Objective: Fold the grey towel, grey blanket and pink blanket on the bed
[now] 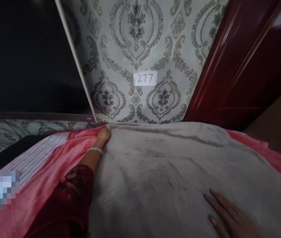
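Here's your left hand [104, 134], its grip pressed together, pinching the far left corner of the soft grey plush cloth [152, 175]! That cloth spreads right in front of you, gently creased, over pink-red fabric [72, 152] showing at both sides; the surface beneath is hidden. Your right hand [236, 218] hangs spread over the near right part. Ahead, silvery damask-patterned wallpaper [136, 36] carries a white paper label [145, 78] reading 277, between a big black screen [26, 56] and a glossy dark-red wooden panel [217, 66].
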Motion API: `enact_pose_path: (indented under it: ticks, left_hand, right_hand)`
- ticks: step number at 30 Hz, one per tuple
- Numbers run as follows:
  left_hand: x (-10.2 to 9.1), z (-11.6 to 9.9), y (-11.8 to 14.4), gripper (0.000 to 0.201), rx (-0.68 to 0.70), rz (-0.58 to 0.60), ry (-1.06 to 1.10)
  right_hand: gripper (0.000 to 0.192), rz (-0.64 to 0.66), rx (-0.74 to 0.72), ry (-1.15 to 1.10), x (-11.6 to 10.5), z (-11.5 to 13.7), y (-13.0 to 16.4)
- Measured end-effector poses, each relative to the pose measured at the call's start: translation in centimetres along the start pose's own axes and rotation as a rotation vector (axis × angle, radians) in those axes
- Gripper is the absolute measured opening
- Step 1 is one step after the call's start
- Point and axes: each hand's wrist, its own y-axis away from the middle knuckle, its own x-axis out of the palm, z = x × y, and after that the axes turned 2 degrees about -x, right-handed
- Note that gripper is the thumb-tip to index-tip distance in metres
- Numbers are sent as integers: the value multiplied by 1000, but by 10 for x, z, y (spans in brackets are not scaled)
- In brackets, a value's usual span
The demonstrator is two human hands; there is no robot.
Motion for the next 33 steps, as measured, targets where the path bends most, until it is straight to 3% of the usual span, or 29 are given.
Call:
enact_pose_path:
  ticks: [5,11,15,24,33]
  left_hand:
    - [-21,24,22,33,50,109,32]
    - [-40,78,100,22,82,169,-1]
    - [-46,98,140,19,45,174,-61]
    - [-51,91,162,36,-66,125,-96]
    - [-52,65,131,37,-91,123,-5]
  right_hand:
    - [53,-28,-22,19,-4,5,-3]
    - [58,-28,-4,-19,0,6,-6]
    - [62,-25,18,-27,3,7,-8]
    - [63,-3,53,-22,5,11,-17]
    - [60,33,103,-20,4,16,-23]
